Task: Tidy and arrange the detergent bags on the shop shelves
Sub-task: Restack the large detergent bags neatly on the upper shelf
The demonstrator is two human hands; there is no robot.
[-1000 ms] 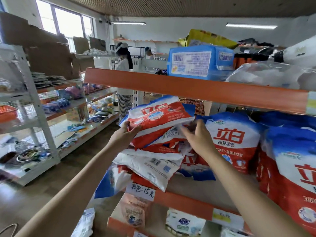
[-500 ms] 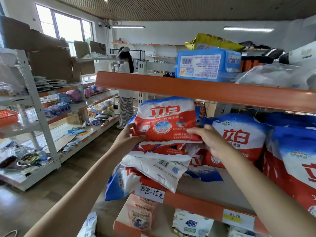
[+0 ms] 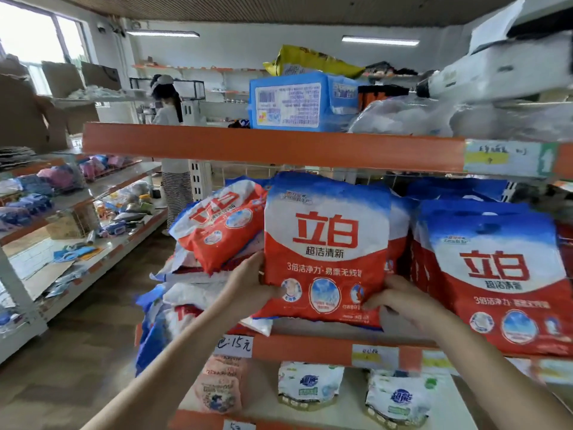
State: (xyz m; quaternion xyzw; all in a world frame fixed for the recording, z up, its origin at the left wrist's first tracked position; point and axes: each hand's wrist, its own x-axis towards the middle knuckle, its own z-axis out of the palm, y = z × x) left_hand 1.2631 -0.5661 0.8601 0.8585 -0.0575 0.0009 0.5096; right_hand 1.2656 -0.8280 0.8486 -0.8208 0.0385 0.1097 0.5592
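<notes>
Holding upright detergent bag, left hand grip clamped on lower-left edge, right hand pinching lower-right corner

Upright bag on shelf, between slumped pile left, standing bags right.

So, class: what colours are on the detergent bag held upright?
Blue top, white middle, red bottom on the detergent bag; head view.

Detergent bag: 立白; price tag: 15元.
</notes>
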